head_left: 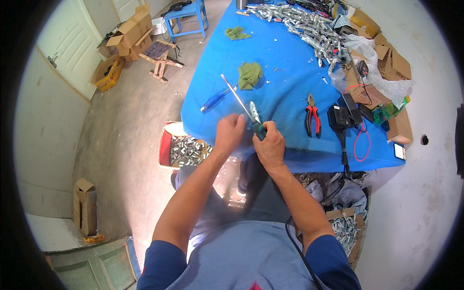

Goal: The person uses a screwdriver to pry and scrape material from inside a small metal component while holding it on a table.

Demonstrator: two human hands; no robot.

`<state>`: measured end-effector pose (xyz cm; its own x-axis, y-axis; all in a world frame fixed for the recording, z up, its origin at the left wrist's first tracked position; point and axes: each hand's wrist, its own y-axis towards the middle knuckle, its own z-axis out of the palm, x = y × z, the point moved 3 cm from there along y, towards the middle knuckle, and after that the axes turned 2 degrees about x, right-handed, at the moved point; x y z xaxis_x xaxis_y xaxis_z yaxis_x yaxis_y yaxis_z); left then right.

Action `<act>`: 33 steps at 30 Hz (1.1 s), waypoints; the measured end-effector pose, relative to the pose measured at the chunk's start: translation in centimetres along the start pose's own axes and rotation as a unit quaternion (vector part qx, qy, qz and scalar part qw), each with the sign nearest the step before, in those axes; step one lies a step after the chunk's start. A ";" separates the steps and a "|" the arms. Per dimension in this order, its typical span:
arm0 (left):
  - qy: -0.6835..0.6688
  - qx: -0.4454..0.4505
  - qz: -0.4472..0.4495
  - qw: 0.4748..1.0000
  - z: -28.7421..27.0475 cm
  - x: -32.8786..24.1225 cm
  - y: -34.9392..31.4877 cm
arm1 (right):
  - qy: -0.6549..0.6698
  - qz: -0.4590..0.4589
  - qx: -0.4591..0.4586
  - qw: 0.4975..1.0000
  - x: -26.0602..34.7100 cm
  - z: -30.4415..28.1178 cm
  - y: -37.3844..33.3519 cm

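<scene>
My left hand [229, 134] is closed at the table's near edge, its fingertips close beside a thin pale rod [235, 95]. Whatever those fingers hold is hidden. My right hand [270, 145] wraps around the dark green handle of a silver-headed hand tool [255, 112] that looks like pliers. The rod slants up and left from beside the tool's head. A blue-handled screwdriver [214, 101] lies to the left of the rod. Beyond my hands is a crumpled green cloth [250, 76]. Red-and-black pliers [312, 116] rest to the right.
The blue-covered table [285, 53] bears a heap of silver metal parts [309, 26] at the back. Black power adapters [340, 116], a green bottle [386, 112] and plastic wrap line the right side. Below the table's left edge stands a box of small metal pieces [186, 151].
</scene>
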<state>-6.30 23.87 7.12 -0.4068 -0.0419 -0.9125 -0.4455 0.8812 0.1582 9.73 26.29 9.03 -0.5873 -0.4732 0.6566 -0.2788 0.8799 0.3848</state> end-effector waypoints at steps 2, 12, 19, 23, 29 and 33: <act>-0.039 0.002 -0.018 0.999 0.0 -0.1 -0.1 | -0.011 -0.004 -0.020 1.000 -0.6 -0.2 0.2; -0.123 0.026 -0.085 0.988 -0.4 -0.2 0.2 | 0.244 0.093 0.184 0.948 -4.0 -4.4 5.1; 0.062 0.013 0.049 0.997 -0.1 -1.6 -0.7 | 0.171 0.036 0.283 0.943 -6.1 -6.5 10.0; 0.131 -0.006 0.125 0.983 0.4 -2.6 -0.6 | 0.128 0.005 0.318 0.939 -6.4 -7.6 11.6; 0.173 0.020 0.094 0.980 -0.4 -1.9 4.3 | 0.115 -0.040 0.314 0.942 -8.1 -6.0 12.0; 0.216 0.065 0.153 0.962 0.4 -2.4 5.7 | 0.120 -0.035 0.309 0.943 -8.7 -5.4 11.9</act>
<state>-7.59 29.18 10.08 -0.8087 0.0613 -0.5850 -0.1611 0.9334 0.3205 15.62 40.65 11.37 -0.3834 -0.4626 0.7994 -0.7437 0.6679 0.0298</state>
